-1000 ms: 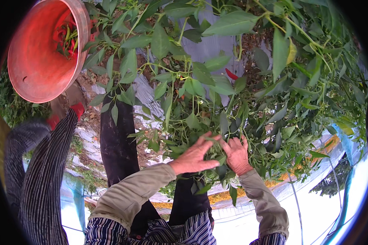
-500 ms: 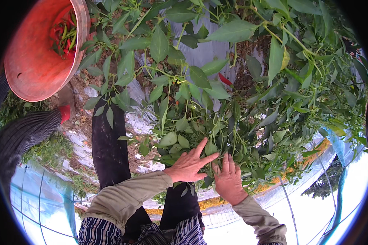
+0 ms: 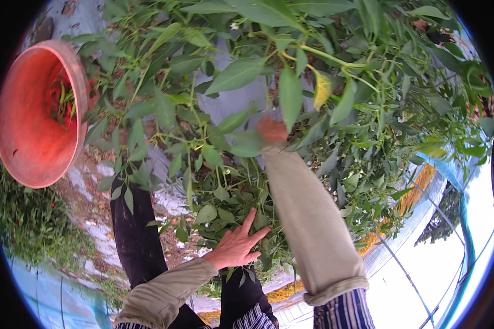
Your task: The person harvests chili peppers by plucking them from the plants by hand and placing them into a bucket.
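My left hand (image 3: 237, 244) has its fingers spread over the lower leaves of a chili pepper plant (image 3: 206, 214), with nothing visible in it. My right arm stretches forward into the foliage, and my right hand (image 3: 272, 130) is among the upper leaves above the grey ground sheet. That hand is smeared by motion and its fingers are hidden behind leaves, so what it touches does not show. A yellowing leaf (image 3: 322, 90) hangs to the right of it.
At the left a red-orange bucket (image 3: 24, 126) lies tilted toward me, with red and green chili peppers (image 3: 63, 101) inside. My dark-trousered leg (image 3: 134, 230) stands among the plants. Blue netting and thin poles (image 3: 403, 274) edge the right side.
My right hand has left the lower leaves and reached forward, where a red chili pepper showed before. My left hand stays low, fingers spread. A dark ribbed sleeve with a red cuff has gone from the left.
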Demonstrator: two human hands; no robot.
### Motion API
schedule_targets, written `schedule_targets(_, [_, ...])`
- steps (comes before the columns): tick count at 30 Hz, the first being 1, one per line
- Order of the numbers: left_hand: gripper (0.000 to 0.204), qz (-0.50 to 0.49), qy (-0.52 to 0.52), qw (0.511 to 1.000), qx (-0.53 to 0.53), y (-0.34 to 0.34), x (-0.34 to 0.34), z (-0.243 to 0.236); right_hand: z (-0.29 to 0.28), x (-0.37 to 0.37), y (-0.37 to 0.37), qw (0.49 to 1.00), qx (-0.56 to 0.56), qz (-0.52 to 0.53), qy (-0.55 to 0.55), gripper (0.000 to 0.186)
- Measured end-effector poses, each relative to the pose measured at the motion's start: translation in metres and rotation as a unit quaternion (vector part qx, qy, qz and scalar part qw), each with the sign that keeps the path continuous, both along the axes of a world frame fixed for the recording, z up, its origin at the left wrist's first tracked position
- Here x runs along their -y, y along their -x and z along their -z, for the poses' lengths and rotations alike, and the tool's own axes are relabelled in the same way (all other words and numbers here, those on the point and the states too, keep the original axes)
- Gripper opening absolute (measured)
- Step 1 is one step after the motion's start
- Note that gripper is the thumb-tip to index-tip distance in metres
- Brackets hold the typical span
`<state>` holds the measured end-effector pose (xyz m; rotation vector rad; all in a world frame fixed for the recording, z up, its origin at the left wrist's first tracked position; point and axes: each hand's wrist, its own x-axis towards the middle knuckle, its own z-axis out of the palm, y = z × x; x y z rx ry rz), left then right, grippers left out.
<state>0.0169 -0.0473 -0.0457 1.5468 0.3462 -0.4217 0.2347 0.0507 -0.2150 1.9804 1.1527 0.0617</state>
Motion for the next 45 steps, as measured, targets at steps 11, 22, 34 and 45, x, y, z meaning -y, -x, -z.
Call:
schedule_targets(11, [0.079, 0.021, -0.002, 0.999, -0.041, -0.003, -0.023, -0.002, -0.189, 0.092, 0.048, 0.760, -0.553, 0.273, -0.205, 0.022])
schedule_targets(22, [0.075, 0.021, -0.005, 0.998, -0.060, -0.003, -0.036, -0.002, -0.194, 0.034, -0.079, 0.639, -0.337, 0.346, -0.599, 0.012])
schedule_targets(34, [0.074, 0.020, 0.000, 0.997, -0.072, 0.000, -0.034, 0.004, -0.158, 0.022, -0.075, 0.256, -0.669, 0.561, -0.415, 0.033])
schedule_targets(45, [0.077, -0.029, 0.024, 0.999, -0.028, 0.007, -0.040, 0.011, -0.198, 0.152, -0.021, 0.335, -0.660, 0.523, -0.422, 0.029])
